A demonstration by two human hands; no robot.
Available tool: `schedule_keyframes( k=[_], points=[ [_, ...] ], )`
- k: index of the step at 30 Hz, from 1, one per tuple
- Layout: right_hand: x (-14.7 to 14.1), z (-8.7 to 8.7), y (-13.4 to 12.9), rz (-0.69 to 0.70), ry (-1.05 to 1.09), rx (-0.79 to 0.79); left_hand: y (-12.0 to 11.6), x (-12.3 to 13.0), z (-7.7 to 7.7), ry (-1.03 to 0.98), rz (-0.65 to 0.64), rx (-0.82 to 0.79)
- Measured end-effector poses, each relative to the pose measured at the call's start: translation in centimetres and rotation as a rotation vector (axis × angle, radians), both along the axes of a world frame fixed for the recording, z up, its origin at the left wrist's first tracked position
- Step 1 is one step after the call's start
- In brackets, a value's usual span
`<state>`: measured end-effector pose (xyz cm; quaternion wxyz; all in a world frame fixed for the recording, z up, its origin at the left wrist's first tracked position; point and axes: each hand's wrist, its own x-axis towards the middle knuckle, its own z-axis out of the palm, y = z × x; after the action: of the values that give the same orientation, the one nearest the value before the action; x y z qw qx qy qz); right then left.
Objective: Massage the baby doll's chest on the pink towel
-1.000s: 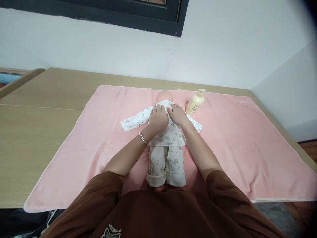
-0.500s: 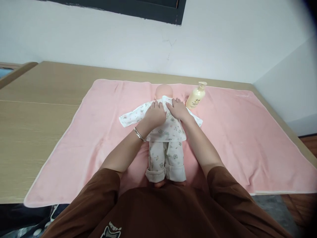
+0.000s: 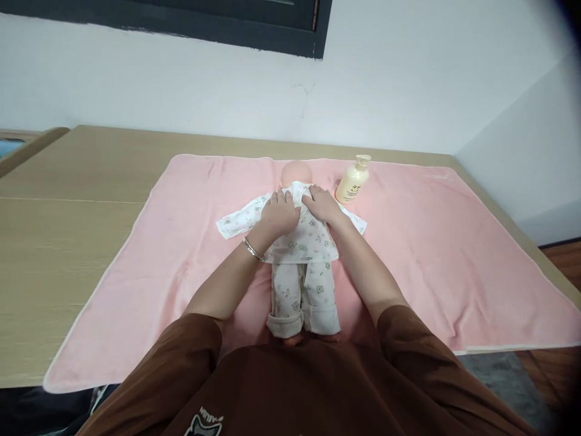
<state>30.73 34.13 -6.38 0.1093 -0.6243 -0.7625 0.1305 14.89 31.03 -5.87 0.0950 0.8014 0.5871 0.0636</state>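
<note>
A baby doll [image 3: 297,172] lies on a pink blanket [image 3: 408,254], its head away from me and its feet close to my body. It is dressed in a white printed top [image 3: 304,245] and matching trousers [image 3: 320,290] with rolled cuffs. On the left side of the doll's upper body rests my left hand [image 3: 280,213], flat, fingers stretched out, a silver bangle at the wrist. My right hand [image 3: 321,203] lies flat on the other side near the shoulder, thumb apart. Neither hand grips anything. Parts of the top under both palms are hidden.
A cream pump bottle [image 3: 353,181] stands on the blanket to the right of the doll's head. The blanket covers much of a wooden table [image 3: 91,181], which meets a white wall [image 3: 204,91] at the back. A dark frame [image 3: 272,30] is on the wall.
The camera view has shifted slightly, so the scene sits a little lower. Both hands stay flat on the doll's top, with hardly any movement against it.
</note>
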Motion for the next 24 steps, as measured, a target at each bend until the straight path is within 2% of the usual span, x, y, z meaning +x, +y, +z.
schedule_keyframes(
  k=[2, 5, 9, 12, 16, 19, 22, 24],
  points=[
    [-0.3, 0.0, -0.5, -0.023, -0.037, 0.006, 0.7, -0.4, 0.0, -0.015, -0.008, -0.044],
    [-1.8, 0.6, -2.5, -0.066, -0.151, 0.052, 3.0, -1.4, -0.3, -0.123, 0.003, -0.058],
    [-2.8, 1.5, -4.1, -0.033, -0.200, 0.087, 5.2, -2.6, -0.6, -0.259, -0.022, -0.126],
    [-1.8, 1.1, -2.9, -0.018, -0.148, 0.052, 4.3, -2.2, -0.4, -0.204, -0.016, -0.084],
    [0.0, -0.3, -0.5, -0.060, -0.016, 0.000, 0.9, -0.5, 0.2, -0.092, 0.059, 0.018],
    [0.4, -0.7, 0.0, -0.050, -0.003, 0.002, -1.0, 0.4, 0.8, -0.018, 0.046, 0.063],
    [0.0, -0.5, -0.5, -0.058, -0.061, 0.013, -1.0, 0.3, 0.9, -0.005, 0.014, 0.051],
    [-0.5, -0.1, -1.1, -0.066, -0.111, 0.013, -0.2, -0.2, 0.4, -0.090, -0.017, 0.062]
  ],
)
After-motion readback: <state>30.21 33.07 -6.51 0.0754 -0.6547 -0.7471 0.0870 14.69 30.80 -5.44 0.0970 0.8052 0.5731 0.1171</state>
